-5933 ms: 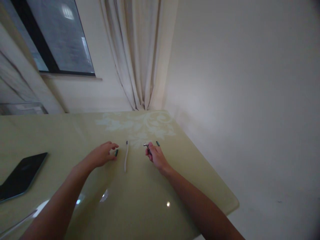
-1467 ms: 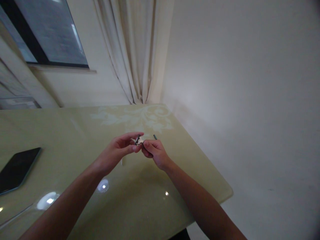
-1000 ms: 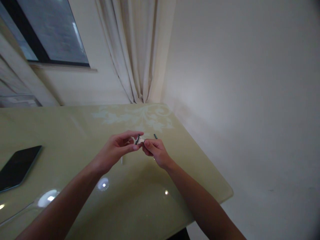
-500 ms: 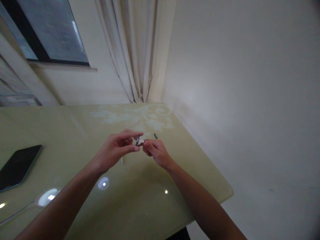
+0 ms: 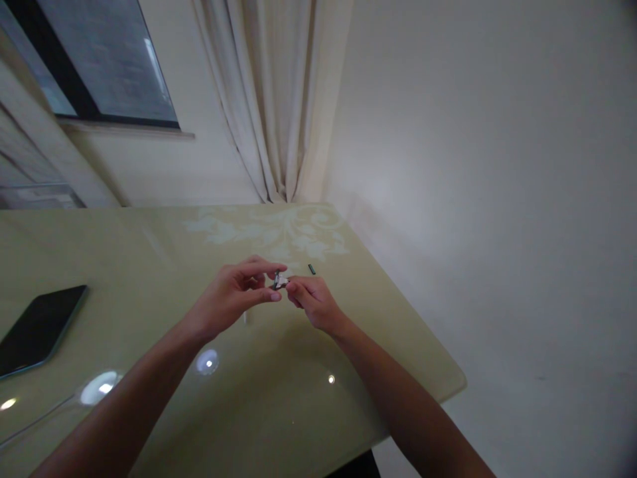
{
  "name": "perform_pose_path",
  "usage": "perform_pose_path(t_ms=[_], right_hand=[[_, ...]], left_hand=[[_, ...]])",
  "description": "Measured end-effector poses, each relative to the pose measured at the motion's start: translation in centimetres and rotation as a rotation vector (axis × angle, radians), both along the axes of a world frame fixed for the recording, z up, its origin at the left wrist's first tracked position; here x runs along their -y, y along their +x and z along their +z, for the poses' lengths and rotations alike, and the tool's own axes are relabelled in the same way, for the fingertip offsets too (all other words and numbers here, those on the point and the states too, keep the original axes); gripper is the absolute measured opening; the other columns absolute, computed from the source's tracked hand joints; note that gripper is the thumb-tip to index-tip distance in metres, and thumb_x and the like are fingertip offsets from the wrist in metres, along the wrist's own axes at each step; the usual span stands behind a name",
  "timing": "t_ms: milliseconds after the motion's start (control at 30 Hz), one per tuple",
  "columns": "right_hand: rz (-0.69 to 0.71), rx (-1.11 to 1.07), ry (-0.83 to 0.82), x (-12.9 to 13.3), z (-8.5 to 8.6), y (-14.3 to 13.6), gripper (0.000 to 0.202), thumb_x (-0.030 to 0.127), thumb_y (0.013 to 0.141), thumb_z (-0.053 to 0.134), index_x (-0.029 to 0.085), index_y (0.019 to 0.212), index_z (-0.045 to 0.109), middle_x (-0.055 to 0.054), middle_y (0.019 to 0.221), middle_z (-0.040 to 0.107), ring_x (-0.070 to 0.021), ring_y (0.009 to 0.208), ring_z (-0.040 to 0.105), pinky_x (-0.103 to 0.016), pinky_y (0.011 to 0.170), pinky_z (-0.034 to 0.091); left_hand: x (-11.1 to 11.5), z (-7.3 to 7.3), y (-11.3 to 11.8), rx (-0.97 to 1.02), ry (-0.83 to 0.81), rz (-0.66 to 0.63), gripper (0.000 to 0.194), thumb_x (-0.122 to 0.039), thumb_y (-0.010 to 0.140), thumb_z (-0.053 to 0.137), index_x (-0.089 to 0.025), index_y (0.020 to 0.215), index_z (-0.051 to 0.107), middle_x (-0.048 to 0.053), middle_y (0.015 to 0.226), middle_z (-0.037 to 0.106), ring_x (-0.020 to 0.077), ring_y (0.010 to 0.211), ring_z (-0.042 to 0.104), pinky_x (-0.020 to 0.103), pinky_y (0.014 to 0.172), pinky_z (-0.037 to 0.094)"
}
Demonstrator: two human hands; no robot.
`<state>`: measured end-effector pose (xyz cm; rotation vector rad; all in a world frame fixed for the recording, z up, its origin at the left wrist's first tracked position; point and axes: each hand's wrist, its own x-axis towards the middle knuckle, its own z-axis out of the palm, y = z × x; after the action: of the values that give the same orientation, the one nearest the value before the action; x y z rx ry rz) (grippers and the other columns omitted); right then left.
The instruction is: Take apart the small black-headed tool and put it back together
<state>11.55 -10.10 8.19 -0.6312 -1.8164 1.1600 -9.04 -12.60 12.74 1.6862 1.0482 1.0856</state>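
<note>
My left hand (image 5: 226, 292) is in front of me above the table, pinching a small silver metal piece (image 5: 280, 282) with a dark edge between thumb and index finger. From the other side, my right hand (image 5: 312, 299) grips the narrow end of this piece with thumb and curled fingers. Its exact kind is too small to make out, and the fingers cover part of it. Just beyond my right hand, a short dark green strip (image 5: 311, 269) lies on the table. A small white stick-like item (image 5: 247, 317) shows below my left hand, partly hidden.
The glossy pale green table (image 5: 398, 345) ends at a slanted edge on the right, near the wall. A dark tablet or phone (image 5: 40, 328) lies at the left. A thin cable-like line (image 5: 40, 419) runs at lower left. Curtains (image 5: 269, 99) hang behind.
Both hands hold the small metal piece as before, with hardly any movement. It appears slightly turned between the fingers, and the whole view has shifted a little.
</note>
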Motion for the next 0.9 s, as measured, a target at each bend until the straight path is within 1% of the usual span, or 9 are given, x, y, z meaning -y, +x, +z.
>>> perform_pose_path(t_ms=[200, 367, 567, 633, 733, 800, 900], right_hand=[[-0.020, 0.010, 0.042, -0.30, -0.12, -0.01, 0.058, 0.065, 0.102, 0.046, 0.020, 0.065, 0.048, 0.003, 0.059, 0.043, -0.0118, 0.055, 0.038, -0.028, 0.057, 0.030], [-0.041, -0.029, 0.026, -0.36, 0.11, 0.02, 0.056, 0.061, 0.103, 0.048, 0.020, 0.065, 0.049, 0.003, 0.060, 0.043, -0.0113, 0.056, 0.038, -0.027, 0.055, 0.030], [-0.043, -0.039, 0.003, -0.22, 0.24, 0.10, 0.056, 0.060, 0.103, 0.051, 0.019, 0.065, 0.053, 0.003, 0.061, 0.045, -0.0112, 0.057, 0.039, -0.027, 0.057, 0.032], [-0.044, -0.048, -0.002, -0.26, 0.11, 0.14, 0.052, 0.060, 0.102, 0.054, 0.018, 0.071, 0.060, 0.003, 0.063, 0.047, -0.0115, 0.058, 0.041, -0.027, 0.058, 0.033], [-0.042, -0.081, -0.013, -0.35, -0.19, 0.16, 0.044, 0.058, 0.101, 0.057, 0.017, 0.086, 0.068, 0.003, 0.064, 0.049, -0.0118, 0.058, 0.043, -0.027, 0.058, 0.034], [-0.050, -0.093, -0.017, -0.38, -0.34, 0.16, 0.041, 0.056, 0.101, 0.058, 0.017, 0.092, 0.070, 0.003, 0.065, 0.051, -0.0119, 0.058, 0.044, -0.026, 0.057, 0.035], [-0.075, -0.090, -0.011, -0.32, -0.34, 0.15, 0.040, 0.055, 0.101, 0.059, 0.018, 0.095, 0.072, 0.002, 0.065, 0.052, -0.0120, 0.059, 0.046, -0.026, 0.058, 0.037]], left_hand=[[-0.10, -0.01, 0.27, -0.024, -0.014, 0.045, 0.041, -0.035, 0.077, 0.086, -0.025, 0.116, 0.081, 0.001, 0.091, 0.062, 0.0119, 0.071, 0.055, 0.025, 0.063, 0.046], [-0.08, 0.21, 0.36, -0.065, 0.009, 0.055, 0.045, -0.038, 0.079, 0.083, -0.023, 0.121, 0.078, -0.002, 0.080, 0.059, 0.0102, 0.062, 0.051, 0.023, 0.057, 0.041], [-0.18, -0.03, 0.06, -0.107, 0.017, 0.051, 0.049, -0.043, 0.080, 0.082, -0.023, 0.124, 0.075, -0.004, 0.073, 0.056, 0.0108, 0.062, 0.051, 0.023, 0.056, 0.041], [-0.25, -0.02, -0.06, -0.115, 0.023, 0.041, 0.049, -0.042, 0.080, 0.083, -0.023, 0.124, 0.075, -0.004, 0.072, 0.056, 0.0110, 0.062, 0.051, 0.023, 0.056, 0.042], [-0.29, 0.20, -0.22, -0.122, 0.054, 0.017, 0.047, -0.039, 0.079, 0.084, -0.023, 0.123, 0.076, -0.002, 0.078, 0.061, 0.0114, 0.066, 0.054, 0.023, 0.059, 0.046], [-0.27, 0.39, -0.33, -0.131, 0.077, 0.013, 0.045, -0.038, 0.079, 0.085, -0.024, 0.121, 0.077, 0.000, 0.084, 0.065, 0.0113, 0.067, 0.055, 0.023, 0.061, 0.048], [-0.21, 0.58, -0.46, -0.155, 0.104, 0.029, 0.043, -0.039, 0.080, 0.083, -0.025, 0.121, 0.077, 0.000, 0.088, 0.066, 0.0108, 0.067, 0.056, 0.023, 0.060, 0.049]])
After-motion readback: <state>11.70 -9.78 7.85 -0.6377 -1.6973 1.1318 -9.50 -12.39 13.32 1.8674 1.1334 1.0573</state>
